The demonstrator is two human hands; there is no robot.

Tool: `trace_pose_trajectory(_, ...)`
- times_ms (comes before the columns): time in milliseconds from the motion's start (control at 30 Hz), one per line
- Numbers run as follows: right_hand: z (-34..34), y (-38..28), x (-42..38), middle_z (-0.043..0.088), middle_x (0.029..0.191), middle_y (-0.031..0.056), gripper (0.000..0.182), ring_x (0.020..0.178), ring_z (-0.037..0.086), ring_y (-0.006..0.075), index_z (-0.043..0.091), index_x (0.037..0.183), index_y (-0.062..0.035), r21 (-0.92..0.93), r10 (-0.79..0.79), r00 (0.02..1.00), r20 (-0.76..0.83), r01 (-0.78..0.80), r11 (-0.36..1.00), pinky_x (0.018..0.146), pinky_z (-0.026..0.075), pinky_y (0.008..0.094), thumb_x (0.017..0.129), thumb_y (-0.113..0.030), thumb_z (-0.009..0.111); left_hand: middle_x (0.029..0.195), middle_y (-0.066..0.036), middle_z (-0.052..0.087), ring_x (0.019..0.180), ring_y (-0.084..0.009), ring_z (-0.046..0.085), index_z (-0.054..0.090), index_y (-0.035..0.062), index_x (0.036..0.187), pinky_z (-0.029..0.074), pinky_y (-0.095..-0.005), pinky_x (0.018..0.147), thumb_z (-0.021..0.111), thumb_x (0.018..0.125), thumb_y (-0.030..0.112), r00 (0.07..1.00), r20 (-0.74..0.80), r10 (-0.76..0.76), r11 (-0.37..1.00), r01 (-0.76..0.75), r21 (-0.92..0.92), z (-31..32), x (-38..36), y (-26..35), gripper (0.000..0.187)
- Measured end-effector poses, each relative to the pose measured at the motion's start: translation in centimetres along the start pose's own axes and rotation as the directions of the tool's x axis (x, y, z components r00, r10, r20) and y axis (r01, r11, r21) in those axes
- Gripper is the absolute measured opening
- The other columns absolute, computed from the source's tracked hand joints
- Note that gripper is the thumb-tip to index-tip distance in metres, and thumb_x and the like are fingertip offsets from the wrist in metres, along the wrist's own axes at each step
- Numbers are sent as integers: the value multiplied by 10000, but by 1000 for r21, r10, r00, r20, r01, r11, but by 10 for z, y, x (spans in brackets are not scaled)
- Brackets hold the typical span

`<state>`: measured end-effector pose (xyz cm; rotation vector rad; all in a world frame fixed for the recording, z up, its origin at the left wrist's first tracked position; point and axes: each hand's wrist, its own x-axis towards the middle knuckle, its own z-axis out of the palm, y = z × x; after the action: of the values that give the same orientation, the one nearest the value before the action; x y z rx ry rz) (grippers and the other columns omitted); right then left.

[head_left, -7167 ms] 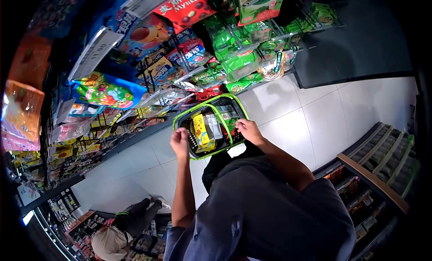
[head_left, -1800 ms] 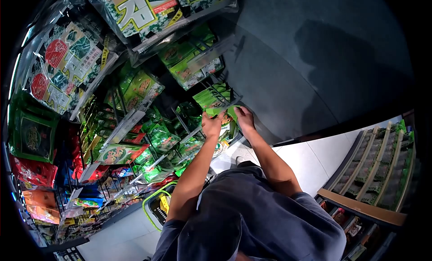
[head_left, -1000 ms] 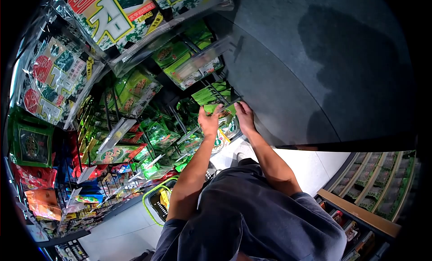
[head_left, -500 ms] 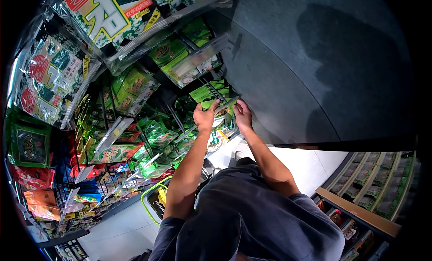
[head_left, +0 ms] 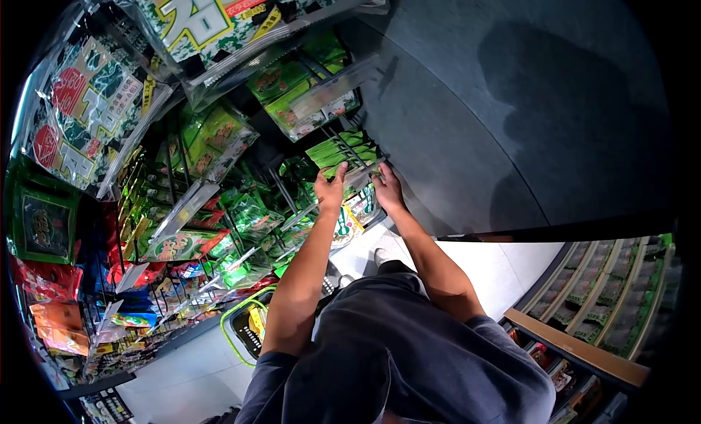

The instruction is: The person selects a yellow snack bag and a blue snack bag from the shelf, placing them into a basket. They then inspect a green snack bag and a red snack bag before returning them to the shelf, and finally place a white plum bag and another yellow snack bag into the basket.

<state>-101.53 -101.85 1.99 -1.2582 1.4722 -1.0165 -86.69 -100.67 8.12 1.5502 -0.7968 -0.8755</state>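
Note:
My left hand (head_left: 330, 189) is at the lower left of a row of green packets (head_left: 343, 150) hanging on metal hooks. Its thumb points up, apart from the fingers, and nothing shows in its grasp. Just right of it, my right hand (head_left: 388, 189) is beside the end of a clear label strip (head_left: 361, 176), with its fingers slightly bent and apart. White and green packs (head_left: 363, 205) hang below, between my two wrists.
Large seaweed packs (head_left: 193, 22) hang at the upper left, above racks of colourful packets (head_left: 66, 278). A dark panel (head_left: 453, 117) stands at the right. A green-rimmed basket (head_left: 228, 335) is on the floor. Shelves with a wooden edge (head_left: 569, 344) are at the lower right.
Both hands have shifted slightly left. My left thumb has come away from the green packets, which now hang more evenly in a row. The view has tilted a little.

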Motion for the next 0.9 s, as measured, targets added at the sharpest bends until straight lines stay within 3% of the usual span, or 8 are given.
trace_pose_trajectory(300, -7, -17, -19, 519, 1331, 163, 510, 1224, 506, 218, 398, 1382, -26, 164, -9, 1000, 7, 8, 986, 991, 395, 288, 893, -77, 536, 1038, -150, 646, 916, -212, 604, 557, -45, 1116, 458, -306, 845, 782, 758, 407, 994, 106, -25, 999, 29, -40, -15, -13, -14, 619)
trace_pose_trajectory(400, -11, -13, -39, 592, 1220, 131, 483, 1110, 575, 204, 445, 1353, -41, 141, 125, 992, 11, -125, 982, 913, 443, 268, 884, -103, 544, 1148, -211, 597, 1050, -290, 580, 518, -56, 1203, 434, -353, 923, 760, 741, 490, 996, -84, -7, 913, 40, 406, -24, -29, -37, 755)
trace_pose_trajectory(533, -11, 49, -74, 647, 1000, 82, 350, 910, 620, 159, 572, 1206, -47, 52, 282, 951, 124, -290, 955, 741, 493, 281, 879, -171, 579, 1177, -244, 572, 1099, -341, 557, 502, -68, 1233, 426, -372, 947, 744, 720, 536, 995, 103, 17, 957, -46, 287, -55, -60, -43, 829)
trace_pose_trajectory(600, -16, 86, -98, 649, 943, 67, 311, 844, 621, 144, 604, 1151, -44, 13, 289, 939, 184, -297, 955, 685, 500, 290, 876, -186, 586, 1088, -216, 613, 1015, -309, 599, 546, -66, 1163, 456, -360, 902, 746, 727, 514, 949, 226, -220, 811, 50, 583, -85, -64, -105, 753)
trace_pose_trajectory(667, -26, 115, -126, 650, 880, 62, 233, 766, 623, 141, 635, 1056, -40, -78, 481, 836, 265, -478, 875, 635, 507, 316, 882, -182, 572, 1000, -192, 640, 928, -292, 630, 612, -23, 1047, 488, -363, 828, 739, 742, 475, 905, 372, -206, 873, -1, 487, -125, -91, -146, 598)
trace_pose_trajectory(800, -63, 231, -189, 631, 727, 65, 144, 647, 630, 146, 652, 920, -47, -522, 495, 851, 177, -345, 780, 499, 486, 297, 869, -139, 555, 843, -178, 656, 815, -324, 646, 668, 40, 914, 508, -388, 717, 717, 752, 381, 878, 399, -263, 706, -107, 700, -229, -151, -202, 380)
trace_pose_trajectory(867, -92, 267, -225, 610, 688, 57, 103, 591, 600, 151, 630, 840, -43, -877, 392, 810, 436, 284, 388, 455, 465, 301, 842, -106, 548, 790, -171, 670, 761, -333, 657, 682, 29, 880, 512, -389, 697, 692, 750, 406, 895, 303, -327, 631, -32, 775, -289, -183, -237, 399)
trace_pose_trajectory(900, -108, 331, -246, 602, 678, 58, 88, 569, 584, 158, 613, 797, -45, -837, 406, 816, 412, 163, 522, 447, 461, 314, 828, -94, 547, 789, -171, 675, 757, -326, 663, 689, 30, 869, 511, -392, 700, 672, 752, 426, 892, 192, -409, 682, 159, 714, -313, -203, -228, 413)
